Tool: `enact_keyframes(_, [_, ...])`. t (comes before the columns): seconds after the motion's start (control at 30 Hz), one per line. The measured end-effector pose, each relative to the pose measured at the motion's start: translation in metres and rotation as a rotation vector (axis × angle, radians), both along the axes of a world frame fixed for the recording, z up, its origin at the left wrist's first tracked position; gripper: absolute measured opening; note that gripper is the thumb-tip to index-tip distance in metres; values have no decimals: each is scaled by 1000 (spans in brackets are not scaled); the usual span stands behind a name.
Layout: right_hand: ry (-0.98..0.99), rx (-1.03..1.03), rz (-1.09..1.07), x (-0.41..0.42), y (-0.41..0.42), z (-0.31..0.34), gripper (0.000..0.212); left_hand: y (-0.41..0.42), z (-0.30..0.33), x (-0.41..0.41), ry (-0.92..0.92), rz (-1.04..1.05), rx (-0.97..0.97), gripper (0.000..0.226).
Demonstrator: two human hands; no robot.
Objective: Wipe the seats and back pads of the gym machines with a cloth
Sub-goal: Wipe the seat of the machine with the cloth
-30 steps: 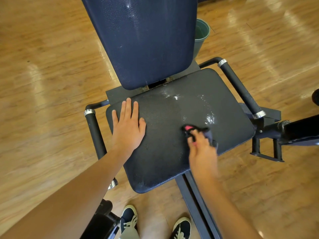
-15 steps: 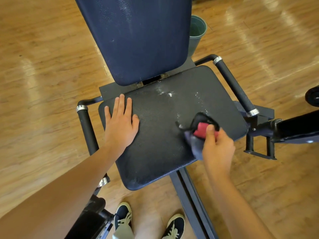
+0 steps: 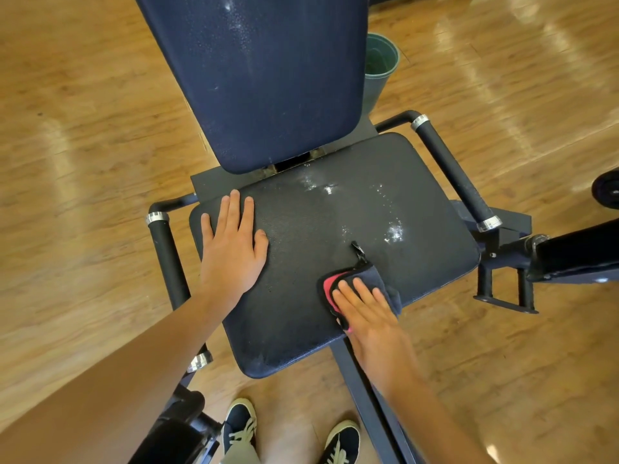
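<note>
The seat point(image 3: 321, 249), a dark rounded pad, is seen from above with its long axis running from the near left corner up toward the far right, and its far edge tucked under the back pad point(image 3: 264, 78). The back pad is blue, stands tilted away from the camera, and is speckled with droplets near its top. A cloth point(image 3: 351, 283), dark with a red patch at its left, is laid flat on the seat near the right front edge; a small clip at its far corner points up the seat toward wet, shiny spots point(image 3: 392, 232). The right hand point(image 3: 365, 306) is pressed on the cloth with fingers straight and spread, pointing away from the person; nothing is gripped. The left hand point(image 3: 231, 249) is laid flat on the seat's left part, fingers straight and together, thumb out to the right, fingertips toward the back pad. Black padded handles point(image 3: 449, 169) with silver collars are set along both sides of the seat. A green bin point(image 3: 378, 68) stands on the wooden floor point(image 3: 83, 128) behind the back pad. Two shoes point(image 3: 239, 426) are seen at the bottom edge.
</note>
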State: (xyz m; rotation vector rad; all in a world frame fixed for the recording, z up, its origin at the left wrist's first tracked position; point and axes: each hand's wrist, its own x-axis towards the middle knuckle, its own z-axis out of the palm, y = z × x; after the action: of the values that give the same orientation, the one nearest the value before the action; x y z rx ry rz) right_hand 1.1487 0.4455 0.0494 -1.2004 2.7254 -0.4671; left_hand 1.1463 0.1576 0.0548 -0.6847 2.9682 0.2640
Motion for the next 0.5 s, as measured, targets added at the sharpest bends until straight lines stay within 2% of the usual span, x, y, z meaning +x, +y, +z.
enact_keyframes(0.1, [15, 78, 137, -23, 10, 10, 57, 0, 0, 0, 0, 1, -2, 63])
enact_keyframes(0.2, [15, 150, 227, -37, 14, 14, 68, 0, 0, 1, 6, -4, -4, 63])
enact_keyframes(0.37, [43, 194, 355, -54, 21, 17, 67, 0, 0, 1, 11, -4, 4, 62])
enact_keyframes(0.5, [82, 222, 405, -75, 34, 20, 85, 0, -1, 2, 22, -5, 0, 61])
